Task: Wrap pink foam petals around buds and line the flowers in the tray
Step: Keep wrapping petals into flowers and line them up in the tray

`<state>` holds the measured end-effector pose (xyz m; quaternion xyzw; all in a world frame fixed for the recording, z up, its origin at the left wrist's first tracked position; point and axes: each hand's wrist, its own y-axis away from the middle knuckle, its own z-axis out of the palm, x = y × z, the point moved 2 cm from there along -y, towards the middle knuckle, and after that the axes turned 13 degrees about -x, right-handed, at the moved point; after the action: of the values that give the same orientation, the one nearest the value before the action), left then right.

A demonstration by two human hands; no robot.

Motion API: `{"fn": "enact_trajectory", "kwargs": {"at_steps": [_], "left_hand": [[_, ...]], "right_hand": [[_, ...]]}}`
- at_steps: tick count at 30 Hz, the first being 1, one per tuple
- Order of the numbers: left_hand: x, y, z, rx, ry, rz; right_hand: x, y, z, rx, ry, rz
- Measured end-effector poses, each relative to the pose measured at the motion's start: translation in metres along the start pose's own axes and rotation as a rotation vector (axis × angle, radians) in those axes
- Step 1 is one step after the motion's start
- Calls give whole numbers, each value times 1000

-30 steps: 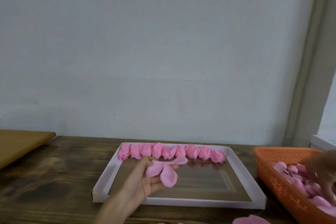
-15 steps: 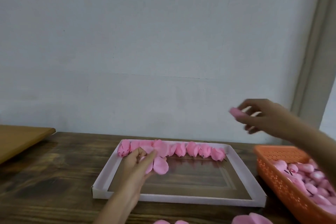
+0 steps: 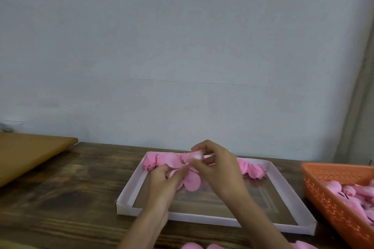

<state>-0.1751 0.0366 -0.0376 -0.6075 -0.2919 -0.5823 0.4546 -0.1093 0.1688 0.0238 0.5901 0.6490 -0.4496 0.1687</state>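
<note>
The left hand [image 3: 162, 178] pinches a cluster of foam petals [image 3: 191, 181] just above the tray [image 3: 129, 194]. The right hand [image 3: 218, 170], close against it, pinches a pink bud [image 3: 192, 157] at the petals' top, so wrapping seems barely begun. A single row of finished flowers [image 3: 251, 169] lines the tray's far wall. The orange basket [image 3: 327, 190] on the table [image 3: 70, 188] holds many more buds, so most of the work likely remains.

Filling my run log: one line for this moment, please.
left hand holds petals | right hand pinches bud | above tray
</note>
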Motion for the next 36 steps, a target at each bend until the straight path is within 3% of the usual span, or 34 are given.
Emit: {"fn": "enact_trajectory", "kwargs": {"at_steps": [15, 19, 23, 26, 36], "left_hand": [[-4, -3, 0, 10, 185, 44], [0, -2, 1, 49, 170, 66], [0, -3, 4, 59, 185, 94], [5, -1, 6, 35, 194, 135], [11, 4, 11, -4, 23, 89]], "right_hand": [[18, 1, -15, 38, 30, 67], [16, 1, -18, -38, -263, 71], [15, 2, -14, -93, -321, -5], [14, 1, -12, -143, -294, -56], [14, 0, -17, -56, -29, -113]]}}
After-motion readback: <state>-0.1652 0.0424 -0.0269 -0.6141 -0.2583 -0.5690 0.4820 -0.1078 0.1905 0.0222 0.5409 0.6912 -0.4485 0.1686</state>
